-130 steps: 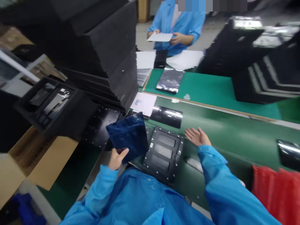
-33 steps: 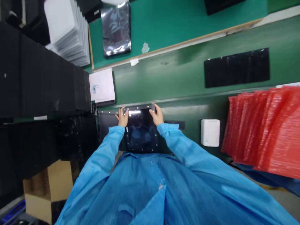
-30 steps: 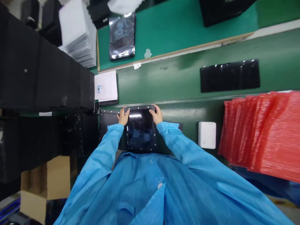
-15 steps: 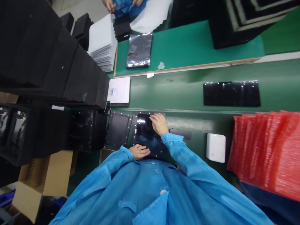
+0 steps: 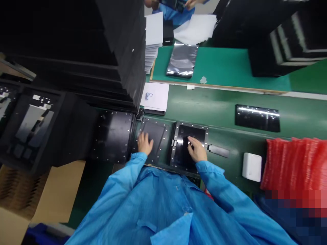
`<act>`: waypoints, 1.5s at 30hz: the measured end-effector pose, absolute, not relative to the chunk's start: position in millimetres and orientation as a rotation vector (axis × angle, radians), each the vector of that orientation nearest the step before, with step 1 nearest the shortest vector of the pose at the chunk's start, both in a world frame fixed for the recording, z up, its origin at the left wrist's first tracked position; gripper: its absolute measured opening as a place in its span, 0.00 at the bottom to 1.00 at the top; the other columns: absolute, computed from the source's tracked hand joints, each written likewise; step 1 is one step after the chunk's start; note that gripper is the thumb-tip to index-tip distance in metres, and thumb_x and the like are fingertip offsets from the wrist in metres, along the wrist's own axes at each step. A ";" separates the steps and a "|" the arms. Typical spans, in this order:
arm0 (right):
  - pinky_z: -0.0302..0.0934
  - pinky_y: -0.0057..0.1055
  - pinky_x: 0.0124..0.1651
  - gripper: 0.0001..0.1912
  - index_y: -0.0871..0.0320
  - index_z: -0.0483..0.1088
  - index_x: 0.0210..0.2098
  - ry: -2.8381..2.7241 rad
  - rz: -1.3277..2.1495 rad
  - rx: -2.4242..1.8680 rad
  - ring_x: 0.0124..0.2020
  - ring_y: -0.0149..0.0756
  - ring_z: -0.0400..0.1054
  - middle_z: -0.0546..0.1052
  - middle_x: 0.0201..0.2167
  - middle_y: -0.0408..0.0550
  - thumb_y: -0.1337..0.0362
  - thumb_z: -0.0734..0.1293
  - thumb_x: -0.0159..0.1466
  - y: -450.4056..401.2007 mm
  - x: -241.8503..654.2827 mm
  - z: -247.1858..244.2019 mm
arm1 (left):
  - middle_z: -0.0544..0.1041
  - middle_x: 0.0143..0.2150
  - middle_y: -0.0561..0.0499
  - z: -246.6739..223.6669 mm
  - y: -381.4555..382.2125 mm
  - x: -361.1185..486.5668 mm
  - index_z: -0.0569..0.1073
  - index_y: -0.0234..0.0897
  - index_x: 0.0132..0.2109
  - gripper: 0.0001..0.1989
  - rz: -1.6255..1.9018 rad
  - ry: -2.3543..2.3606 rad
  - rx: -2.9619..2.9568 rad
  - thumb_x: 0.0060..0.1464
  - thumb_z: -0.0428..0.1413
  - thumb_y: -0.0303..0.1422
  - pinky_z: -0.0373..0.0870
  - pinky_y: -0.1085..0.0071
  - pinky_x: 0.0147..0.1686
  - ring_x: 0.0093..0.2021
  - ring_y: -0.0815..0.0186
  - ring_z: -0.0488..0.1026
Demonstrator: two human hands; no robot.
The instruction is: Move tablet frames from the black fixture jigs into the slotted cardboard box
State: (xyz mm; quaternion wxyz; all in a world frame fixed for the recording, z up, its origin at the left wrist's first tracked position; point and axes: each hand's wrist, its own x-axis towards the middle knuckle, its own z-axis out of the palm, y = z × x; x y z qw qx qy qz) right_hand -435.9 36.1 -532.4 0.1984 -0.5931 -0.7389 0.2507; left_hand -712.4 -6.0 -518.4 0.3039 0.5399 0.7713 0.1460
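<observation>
My left hand (image 5: 145, 143) lies flat on a dark riveted tray frame (image 5: 155, 131), fingers apart and holding nothing. To its right, my right hand (image 5: 197, 149) rests on a glossy black panel (image 5: 182, 157), set in a riveted black frame (image 5: 191, 126). The two frames lie side by side on the green bench (image 5: 217, 105). Another riveted black panel (image 5: 112, 136) adjoins the left frame. Just right of my right hand lies a small dark strip (image 5: 218, 151).
Tall black foam stacks (image 5: 76, 44) rise at left above a cardboard box (image 5: 51, 194). A glossy black sheet (image 5: 257, 118), white block (image 5: 251, 167), red bubble bags (image 5: 293, 163) and silver bag (image 5: 182, 61) lie right and ahead. A co-worker's hands (image 5: 176, 4) show at the top.
My left hand has moved off the panel's lower edge onto the frame to its left. My right hand has slid down onto the panel. The view has turned.
</observation>
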 end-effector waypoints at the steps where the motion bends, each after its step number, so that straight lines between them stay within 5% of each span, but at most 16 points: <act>1: 0.56 0.54 0.62 0.23 0.59 0.71 0.52 -2.040 0.741 -1.679 0.55 0.49 0.66 0.73 0.53 0.56 0.61 0.57 0.60 20.8 -440.3 -532.5 | 0.55 0.67 0.32 -518.6 -2.0 -726.2 0.63 0.30 0.61 0.27 0.361 2.146 1.309 0.57 0.52 0.35 0.51 0.49 0.64 0.68 0.47 0.52; 8: 0.51 0.53 0.65 0.33 0.59 0.65 0.58 -1.868 0.995 -1.747 0.64 0.51 0.55 0.66 0.60 0.58 0.49 0.63 0.57 -37.6 -463.1 -535.6 | 0.56 0.66 0.31 -512.3 5.6 -718.4 0.64 0.32 0.61 0.30 0.546 2.162 0.876 0.53 0.57 0.39 0.50 0.48 0.63 0.67 0.44 0.51; 12: 0.53 0.50 0.64 0.35 0.57 0.66 0.57 -1.787 1.114 -1.801 0.63 0.51 0.57 0.67 0.59 0.57 0.43 0.62 0.58 -27.1 -467.3 -514.1 | 0.69 0.58 0.39 -495.6 -3.2 -720.2 0.63 0.37 0.61 0.26 0.847 1.921 0.580 0.58 0.51 0.43 0.60 0.54 0.59 0.61 0.53 0.64; 15: 0.62 0.45 0.55 0.29 0.56 0.73 0.46 -1.882 1.228 -1.814 0.53 0.49 0.69 0.76 0.49 0.55 0.41 0.56 0.62 -14.4 -478.7 -486.5 | 0.78 0.44 0.42 -486.2 -21.8 -709.6 0.67 0.35 0.58 0.28 0.948 1.437 0.575 0.62 0.42 0.50 0.71 0.62 0.48 0.47 0.59 0.75; 17: 0.66 0.42 0.45 0.29 0.56 0.75 0.35 -2.026 1.205 -1.911 0.40 0.48 0.74 0.79 0.36 0.56 0.42 0.54 0.64 -5.9 -488.3 -469.4 | 0.79 0.38 0.41 -483.9 -34.6 -688.9 0.73 0.31 0.51 0.30 0.898 1.191 0.629 0.59 0.45 0.53 0.72 0.63 0.44 0.41 0.59 0.77; 21: 0.62 0.40 0.34 0.27 0.57 0.68 0.21 -2.186 0.901 -2.107 0.28 0.49 0.72 0.75 0.23 0.60 0.45 0.55 0.64 7.4 -480.2 -454.8 | 0.79 0.38 0.44 -483.7 -50.4 -640.7 0.76 0.32 0.41 0.20 0.822 1.302 0.827 0.54 0.56 0.46 0.72 0.65 0.45 0.40 0.61 0.76; 25: 0.60 0.37 0.31 0.27 0.54 0.60 0.17 -1.995 1.101 -1.824 0.24 0.44 0.68 0.70 0.18 0.53 0.44 0.52 0.64 10.1 -425.0 -466.6 | 0.80 0.35 0.47 -477.1 -57.9 -608.9 0.77 0.34 0.40 0.13 0.727 1.486 0.934 0.55 0.54 0.39 0.72 0.66 0.43 0.38 0.63 0.76; 31: 0.60 0.36 0.28 0.29 0.52 0.56 0.16 -1.762 1.398 -1.667 0.22 0.42 0.65 0.67 0.15 0.49 0.38 0.51 0.62 20.7 -363.7 -493.0 | 0.80 0.36 0.49 -462.0 -62.2 -573.4 0.78 0.36 0.40 0.11 0.611 1.673 1.057 0.54 0.54 0.34 0.73 0.68 0.40 0.36 0.64 0.75; 36: 0.54 0.34 0.27 0.28 0.53 0.61 0.14 -1.991 1.145 -2.019 0.24 0.44 0.68 0.70 0.17 0.52 0.42 0.56 0.61 26.2 -339.0 -505.7 | 0.79 0.37 0.49 -454.2 -63.4 -553.5 0.78 0.39 0.41 0.11 0.433 1.689 1.308 0.53 0.54 0.32 0.73 0.66 0.44 0.37 0.63 0.75; 40: 0.51 0.33 0.26 0.30 0.53 0.64 0.14 -2.041 0.942 -2.044 0.24 0.44 0.68 0.71 0.16 0.53 0.42 0.52 0.63 24.6 -326.2 -502.6 | 0.79 0.43 0.47 -429.6 -56.9 -591.1 0.78 0.41 0.43 0.11 0.310 1.729 1.601 0.53 0.55 0.34 0.71 0.63 0.51 0.46 0.59 0.75; 45: 0.52 0.33 0.26 0.31 0.53 0.61 0.14 -2.061 1.038 -1.886 0.21 0.42 0.66 0.68 0.14 0.51 0.37 0.51 0.60 27.6 -366.4 -481.7 | 0.78 0.47 0.47 -385.3 -16.3 -749.4 0.77 0.41 0.43 0.12 0.466 2.133 1.688 0.53 0.55 0.36 0.68 0.64 0.55 0.50 0.59 0.73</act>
